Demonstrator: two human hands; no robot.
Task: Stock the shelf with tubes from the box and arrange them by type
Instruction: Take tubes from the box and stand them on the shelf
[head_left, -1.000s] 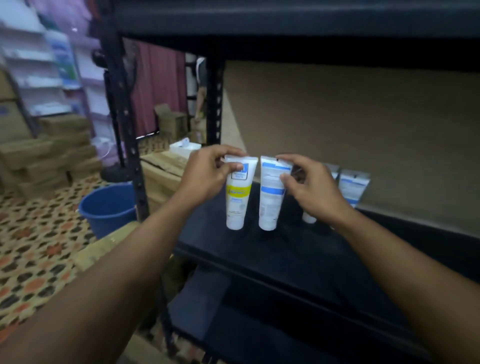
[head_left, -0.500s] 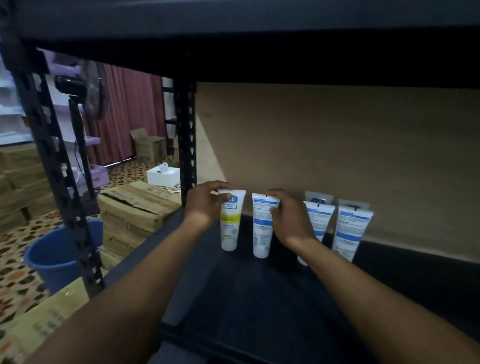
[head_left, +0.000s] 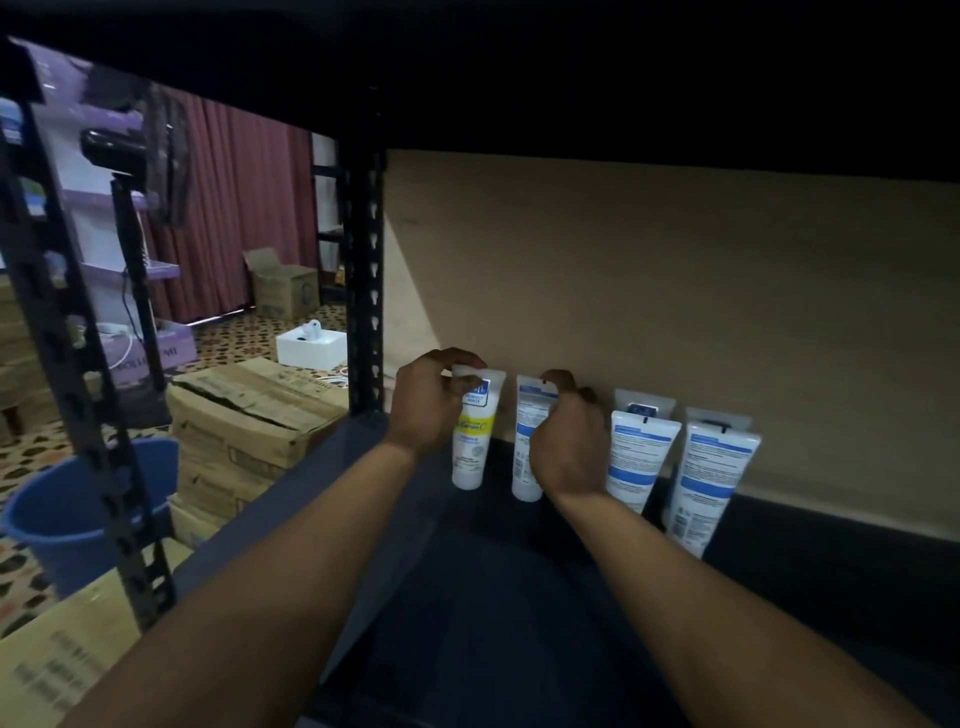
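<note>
My left hand (head_left: 425, 402) grips the top of a white tube with a yellow band (head_left: 472, 441), which stands cap-down near the back of the dark shelf (head_left: 467, 597). My right hand (head_left: 569, 441) holds a white tube with blue bands (head_left: 525, 441) just to its right, also standing cap-down. Further right, two more blue-banded tubes (head_left: 638, 457) (head_left: 706, 478) lean against the brown back panel (head_left: 675, 312), each with another tube partly hidden behind it.
A black perforated upright (head_left: 366, 291) marks the shelf's left rear corner and another post (head_left: 78, 389) stands in front left. Beyond it are cardboard boxes (head_left: 249, 415), a blue bucket (head_left: 67, 514) and a fan stand (head_left: 130, 260). The shelf above hangs low overhead.
Both hands have carried their tubes deeper into the shelf, toward the back panel and into line with the two tubes on the right. My view has dropped under the upper shelf.
</note>
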